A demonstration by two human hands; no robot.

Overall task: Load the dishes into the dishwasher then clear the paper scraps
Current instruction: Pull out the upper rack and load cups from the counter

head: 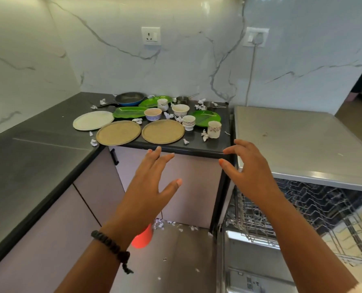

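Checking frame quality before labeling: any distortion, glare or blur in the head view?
Head view: wide-angle bowing bends the dark countertop edge and the wall lines; soft glare on the marble backsplash and the steel dishwasher top; the plates are fairly sharp; the dishwasher rack is smeared at lower right; both hands, left and right, are slightly soft.

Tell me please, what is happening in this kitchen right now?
A person stands at a dark counter with both hands out and empty. The left hand and the right hand are open, just short of the counter edge. The dishes are not yet loaded: two tan plates, a white plate, green trays, cups, bowls and a pan sit among paper scraps. The dishwasher stands open with an empty rack.
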